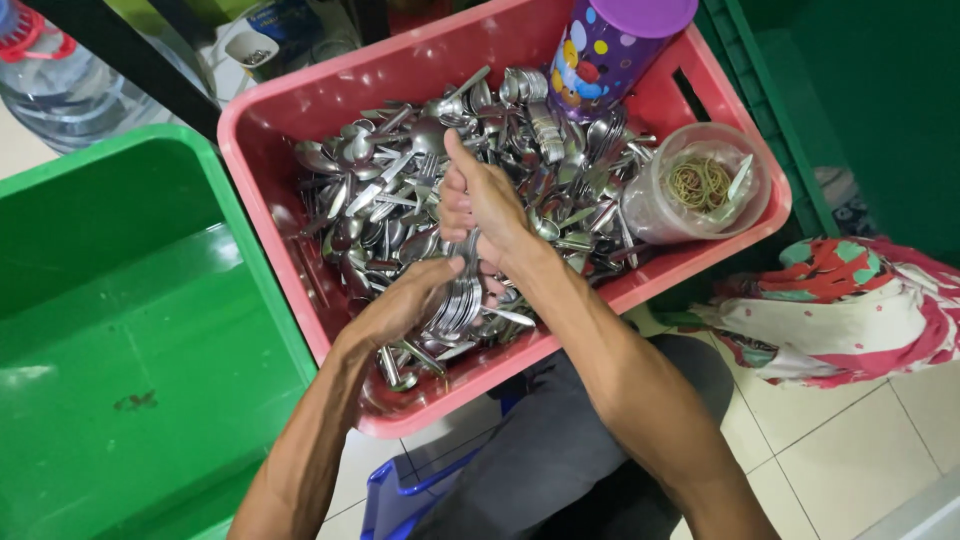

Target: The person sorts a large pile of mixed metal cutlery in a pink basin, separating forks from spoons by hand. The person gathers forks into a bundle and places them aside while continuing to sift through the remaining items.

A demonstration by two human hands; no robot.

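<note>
Both hands are working over a red crate [300, 100] heaped with loose metal spoons and forks [400, 190]. The right hand [482, 205] is clenching around the handles of a stack of spoons [458, 300], thumb pointing up, while the left hand [405, 300] is cupping the bowls of that same stack from below, fingers curled against them. The stack is sitting between the hands, just above the near edge of the crate. Judging by the heap, only this one bundle is gathered so far and most of the cutlery is lying unsorted. A clear tub [660, 210] holding rubber bands [700, 182] is resting in the crate's right corner, beside a purple tin [600, 50]. The green bin [130, 330] to the left is holding no cutlery.
</note>
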